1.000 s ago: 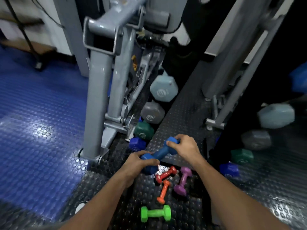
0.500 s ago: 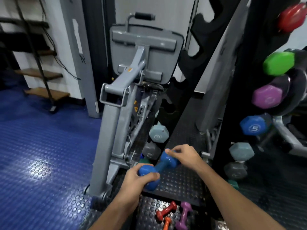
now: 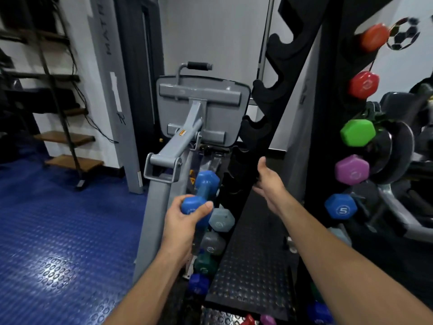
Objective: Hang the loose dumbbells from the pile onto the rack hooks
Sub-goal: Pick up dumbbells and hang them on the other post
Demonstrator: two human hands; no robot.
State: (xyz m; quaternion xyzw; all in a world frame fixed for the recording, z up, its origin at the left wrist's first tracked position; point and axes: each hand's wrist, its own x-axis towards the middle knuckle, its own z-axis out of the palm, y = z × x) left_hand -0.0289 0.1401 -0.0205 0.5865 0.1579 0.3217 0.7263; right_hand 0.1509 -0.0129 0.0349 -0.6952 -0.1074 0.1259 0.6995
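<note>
A blue dumbbell is gripped at its near head by the left hand, fingers and thumb curled around it, with the far head tilted up and away. It is held in the air just left of the black rack, in front of a grey exercise machine. The right hand is held open with fingers extended, empty, reaching toward the rack's hooks (several of the upper ones are bare). On the right side of the rack, dumbbell heads are seen hung in a column: orange, red, green, purple and a blue one marked 5. Grey and green dumbbell heads are stacked low on the left side. The floor at the left is covered in blue studded matting.
</note>
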